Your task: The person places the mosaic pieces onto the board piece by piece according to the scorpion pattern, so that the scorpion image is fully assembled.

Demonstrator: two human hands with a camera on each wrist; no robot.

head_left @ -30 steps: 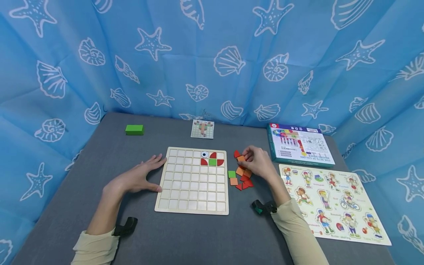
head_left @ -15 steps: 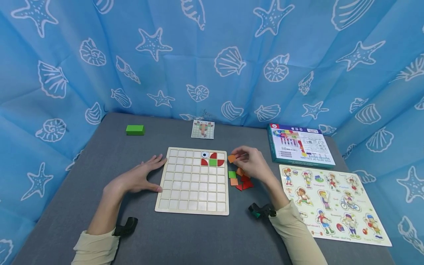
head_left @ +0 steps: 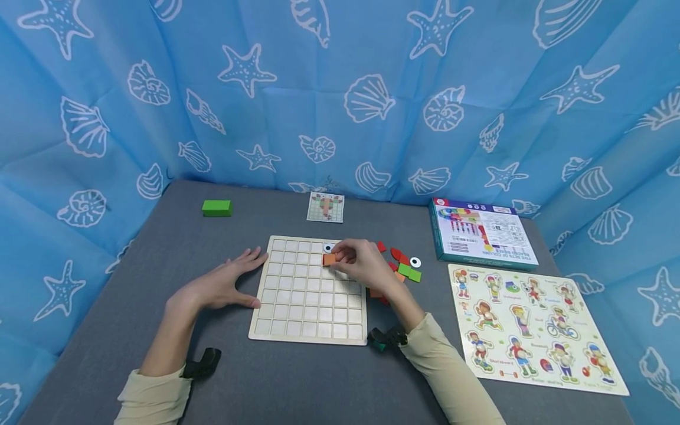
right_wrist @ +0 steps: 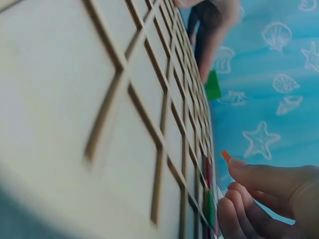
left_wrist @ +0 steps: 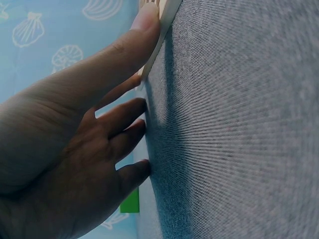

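Observation:
My right hand [head_left: 366, 265] pinches an orange square tile [head_left: 329, 260] between thumb and fingers, over the upper right part of the wooden grid board [head_left: 297, 295]. An eye tile [head_left: 328, 248] sits in the board's top row, just beyond the held tile. From the head view the right hand covers the red and green pieces in the grid; in the right wrist view a green tile [right_wrist: 209, 206] shows there. Fingers spread, my left hand [head_left: 220, 284] touches the board's left edge with its thumb and fingertips.
Loose red, orange and green pieces [head_left: 409, 272] lie right of the board, with another eye tile [head_left: 415, 262]. A pattern card [head_left: 325, 208] lies behind the board, a green block [head_left: 216, 208] at back left. At right are a box [head_left: 483, 230] and a sports picture puzzle [head_left: 536, 330].
My right hand picked the orange tile from the loose pieces and carried it left over the board. That uncovered more loose pieces. The left hand stayed at the board's edge.

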